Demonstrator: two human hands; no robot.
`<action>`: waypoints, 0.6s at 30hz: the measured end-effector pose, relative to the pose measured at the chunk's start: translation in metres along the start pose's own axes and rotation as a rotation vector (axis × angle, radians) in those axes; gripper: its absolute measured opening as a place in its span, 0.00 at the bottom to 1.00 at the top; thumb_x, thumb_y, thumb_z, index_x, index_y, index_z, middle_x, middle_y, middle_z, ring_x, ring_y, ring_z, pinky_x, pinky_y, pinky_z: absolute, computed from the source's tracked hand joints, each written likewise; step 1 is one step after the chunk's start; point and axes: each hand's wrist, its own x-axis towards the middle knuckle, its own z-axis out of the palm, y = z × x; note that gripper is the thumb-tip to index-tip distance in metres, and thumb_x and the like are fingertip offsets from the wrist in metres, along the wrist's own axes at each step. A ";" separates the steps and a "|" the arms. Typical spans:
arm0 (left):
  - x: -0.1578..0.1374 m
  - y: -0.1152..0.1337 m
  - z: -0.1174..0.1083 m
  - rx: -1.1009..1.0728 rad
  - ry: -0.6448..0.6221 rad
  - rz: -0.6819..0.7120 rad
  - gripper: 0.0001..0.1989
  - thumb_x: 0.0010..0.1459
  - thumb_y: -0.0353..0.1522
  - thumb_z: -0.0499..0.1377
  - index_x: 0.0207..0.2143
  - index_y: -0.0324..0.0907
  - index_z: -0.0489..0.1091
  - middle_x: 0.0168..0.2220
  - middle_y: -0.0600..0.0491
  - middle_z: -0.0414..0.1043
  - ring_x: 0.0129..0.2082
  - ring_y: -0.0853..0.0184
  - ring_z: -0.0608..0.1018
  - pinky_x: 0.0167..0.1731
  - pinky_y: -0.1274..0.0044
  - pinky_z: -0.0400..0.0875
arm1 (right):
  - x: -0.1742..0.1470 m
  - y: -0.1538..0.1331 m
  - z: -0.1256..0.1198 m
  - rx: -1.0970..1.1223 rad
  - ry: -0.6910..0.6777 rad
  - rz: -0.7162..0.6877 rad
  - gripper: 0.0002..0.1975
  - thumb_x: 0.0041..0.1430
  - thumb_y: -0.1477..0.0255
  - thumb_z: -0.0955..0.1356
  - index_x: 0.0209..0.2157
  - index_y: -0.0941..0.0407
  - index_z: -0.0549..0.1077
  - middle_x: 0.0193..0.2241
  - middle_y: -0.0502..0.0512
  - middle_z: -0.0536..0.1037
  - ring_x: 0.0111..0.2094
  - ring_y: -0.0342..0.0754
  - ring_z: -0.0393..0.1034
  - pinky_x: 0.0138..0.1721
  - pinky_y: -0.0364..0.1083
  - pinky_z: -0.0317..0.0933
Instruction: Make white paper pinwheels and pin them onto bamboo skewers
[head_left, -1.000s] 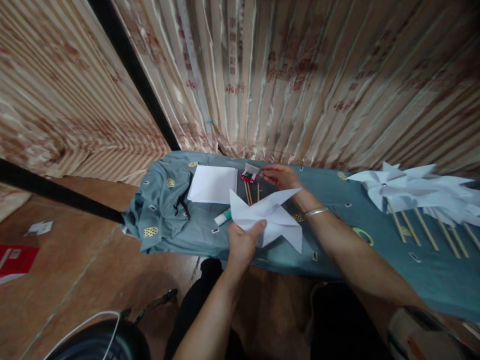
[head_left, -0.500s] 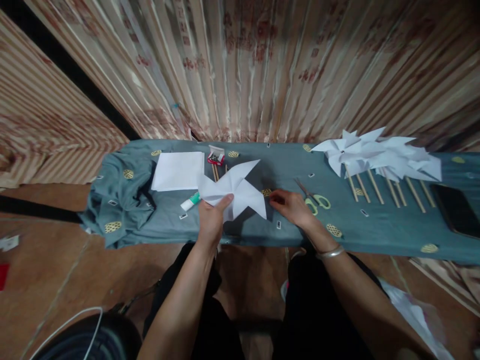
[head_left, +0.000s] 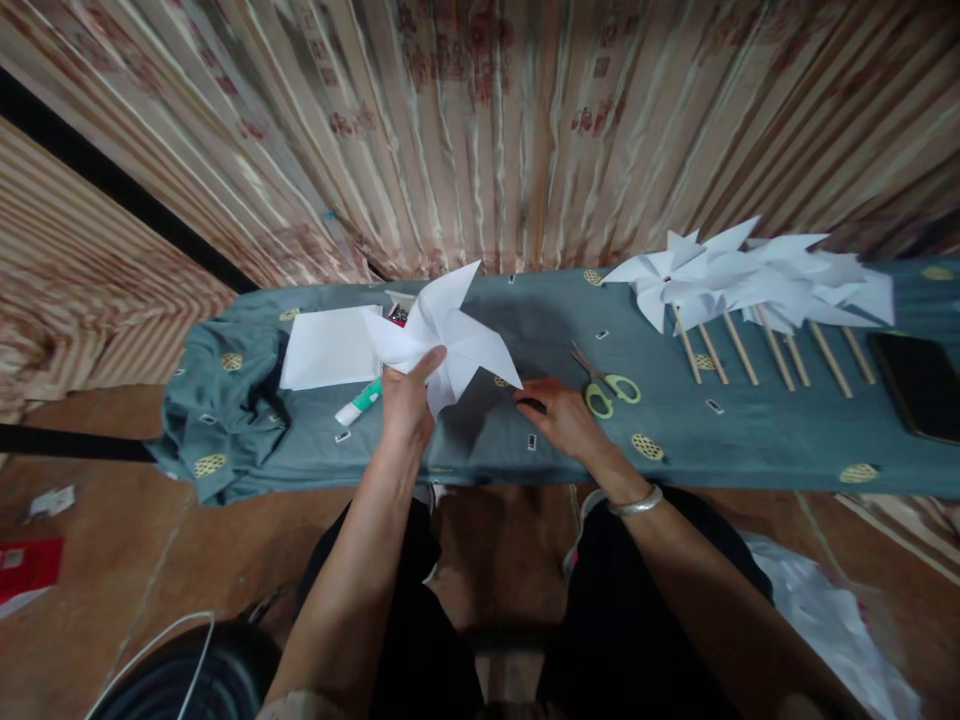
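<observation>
Both hands are seen low in the middle of the frame, reaching up from the lower edge. By the left hand (head_left: pixel 405 405), a white paper pinwheel head (head_left: pixel 442 335) is gripped, its centre pinched between thumb and fingers, so that the blades are held raised above the cloth, left of the frame's centre. The right hand (head_left: pixel 561 418) is laid knuckles-up on the teal cloth (head_left: pixel 750 440), just right of the pinwheel head, with the fingers curled down over something small and dark; what it is cannot be told, nor whether it is actually gripped. A silver bangle (head_left: pixel 636 502) is worn on the right wrist.

Just beyond the right hand, green-handled scissors (head_left: pixel 609 382) are laid on the cloth. Left of the left hand, a glue stick with a green cap (head_left: pixel 358 402) is seen lying on its side, and just behind it a stack of white paper sheets (head_left: pixel 326 346) is set flat. A small red box (head_left: pixel 396 312) is partly hidden behind the raised blades.

Towards the upper right of the frame, several finished white pinwheels on wooden sticks (head_left: pixel 750 285) are laid in an overlapping row. At the right edge a dark phone (head_left: pixel 919 385) is lying flat. Along the top of the frame, a pleated, patterned curtain (head_left: pixel 480 120) is hung behind the table.
</observation>
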 end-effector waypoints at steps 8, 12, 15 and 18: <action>0.016 -0.022 -0.013 0.089 -0.039 -0.010 0.17 0.33 0.30 0.71 0.30 0.38 0.78 0.29 0.51 0.81 0.33 0.63 0.81 0.41 0.72 0.74 | 0.010 -0.005 0.000 -0.071 -0.016 0.018 0.06 0.60 0.76 0.68 0.35 0.55 0.78 0.37 0.55 0.82 0.41 0.51 0.74 0.44 0.48 0.65; 0.016 -0.018 -0.016 0.128 -0.073 0.007 0.14 0.36 0.31 0.71 0.29 0.37 0.77 0.29 0.51 0.80 0.34 0.63 0.80 0.42 0.71 0.74 | 0.014 -0.010 -0.002 -0.074 -0.097 0.078 0.07 0.61 0.72 0.67 0.36 0.54 0.79 0.32 0.53 0.82 0.33 0.48 0.74 0.36 0.45 0.64; 0.017 -0.015 -0.018 0.146 -0.069 0.002 0.13 0.37 0.31 0.71 0.28 0.38 0.76 0.29 0.51 0.79 0.34 0.63 0.80 0.42 0.70 0.74 | 0.018 -0.013 -0.001 -0.135 -0.151 0.061 0.08 0.61 0.72 0.66 0.35 0.55 0.79 0.29 0.54 0.81 0.31 0.48 0.73 0.34 0.45 0.62; 0.021 -0.014 -0.020 0.136 -0.073 0.028 0.15 0.37 0.31 0.70 0.32 0.38 0.77 0.31 0.52 0.80 0.35 0.63 0.80 0.43 0.70 0.74 | 0.021 -0.013 -0.001 -0.189 -0.159 0.066 0.08 0.60 0.72 0.67 0.35 0.56 0.79 0.29 0.55 0.80 0.32 0.50 0.74 0.35 0.46 0.62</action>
